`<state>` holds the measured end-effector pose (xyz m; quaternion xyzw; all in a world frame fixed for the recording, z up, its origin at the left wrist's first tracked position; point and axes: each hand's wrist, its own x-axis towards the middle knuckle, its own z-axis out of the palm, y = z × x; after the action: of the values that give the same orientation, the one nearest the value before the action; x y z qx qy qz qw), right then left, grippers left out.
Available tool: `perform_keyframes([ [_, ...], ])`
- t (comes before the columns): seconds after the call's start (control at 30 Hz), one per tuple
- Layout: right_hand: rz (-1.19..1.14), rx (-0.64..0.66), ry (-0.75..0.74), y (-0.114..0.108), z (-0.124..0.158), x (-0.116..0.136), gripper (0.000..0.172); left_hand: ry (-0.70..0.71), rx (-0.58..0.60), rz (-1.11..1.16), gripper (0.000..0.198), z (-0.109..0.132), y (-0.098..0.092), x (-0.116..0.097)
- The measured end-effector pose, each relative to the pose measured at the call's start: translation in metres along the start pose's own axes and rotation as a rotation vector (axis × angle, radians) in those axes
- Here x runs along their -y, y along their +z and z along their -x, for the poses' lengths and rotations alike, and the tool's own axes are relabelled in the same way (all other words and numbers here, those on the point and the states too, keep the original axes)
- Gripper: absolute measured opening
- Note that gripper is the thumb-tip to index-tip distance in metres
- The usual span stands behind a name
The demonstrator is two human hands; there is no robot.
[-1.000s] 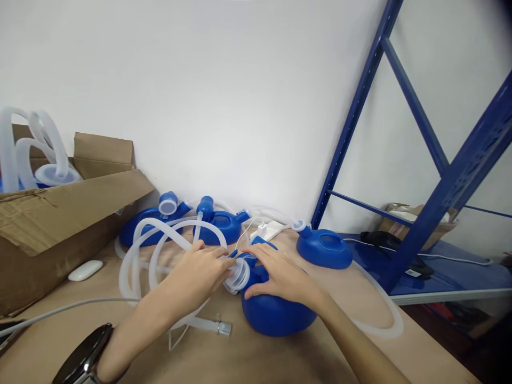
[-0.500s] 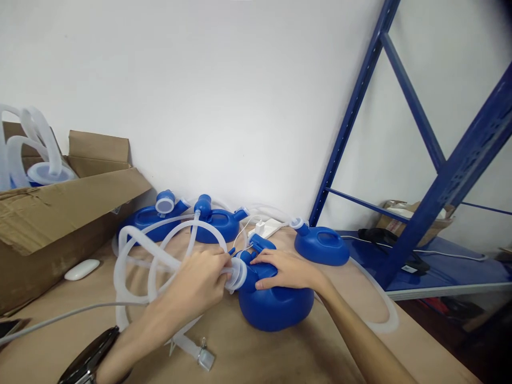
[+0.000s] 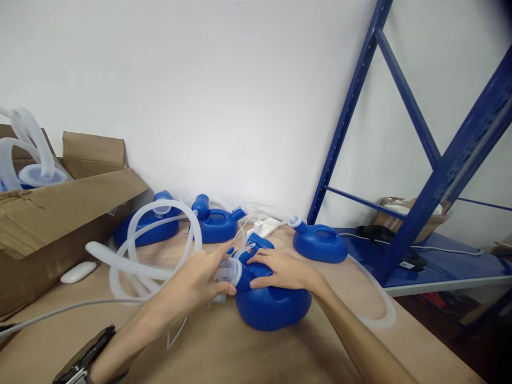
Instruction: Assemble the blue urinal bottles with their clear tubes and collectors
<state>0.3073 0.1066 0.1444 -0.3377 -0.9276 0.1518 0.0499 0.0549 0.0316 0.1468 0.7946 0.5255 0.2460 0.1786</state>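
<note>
Centrally: one blue bottle (image 3: 274, 312), lower centre of the frame, on the bench (image 3: 208, 354), neck toward frame left, clear cap (image 3: 230, 272) at its mouth.
Under my remote view: right hand (image 3: 262, 272), fingers and thumb clasping the bottle's top behind the neck, a hold that I judge checks rocking or turning; left hand (image 3: 224, 274), fingers and thumb spread about the cap, grip firmness I cannot tell, its placing apparently suited to a twist or push. Clear tube (image 3: 128, 265), looped left of centre, likely leaving the near bench free; its join to the cap hidden. Three further bottles (image 3: 320, 250), set back along the wall, presumably for elbow room.
</note>
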Motion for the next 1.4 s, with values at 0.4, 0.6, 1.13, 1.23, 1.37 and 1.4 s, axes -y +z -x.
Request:
perform_keyframes([
  [0.4, -0.024, -0.002, -0.073, 0.003, -0.001, -0.001, 0.064, 0.218, 0.138, -0.202, 0.064, -0.004, -0.004, -0.016],
  [0.6, -0.080, -0.029, -0.036, 0.000, -0.003, 0.002, 0.064, 0.199, 0.118, -0.151, 0.066, -0.003, -0.001, -0.010],
  [1.13, 0.042, -0.070, 0.068, 0.010, -0.002, 0.011, 0.065, 0.152, 0.090, -0.600, 0.017, -0.005, 0.006, -0.017],
  [1.23, 0.044, -0.041, 0.047, 0.008, -0.003, 0.010, 0.062, 0.173, 0.131, -0.717, 0.027, -0.005, 0.011, -0.018],
  [1.37, 0.021, -0.021, 0.053, 0.008, -0.003, 0.009, 0.062, 0.242, 0.150, -0.825, 0.046, -0.004, 0.018, -0.018],
  [1.4, 0.013, -0.020, 0.058, 0.008, -0.003, 0.009, 0.063, 0.252, 0.144, -0.824, 0.046, -0.004, 0.017, -0.018],
])
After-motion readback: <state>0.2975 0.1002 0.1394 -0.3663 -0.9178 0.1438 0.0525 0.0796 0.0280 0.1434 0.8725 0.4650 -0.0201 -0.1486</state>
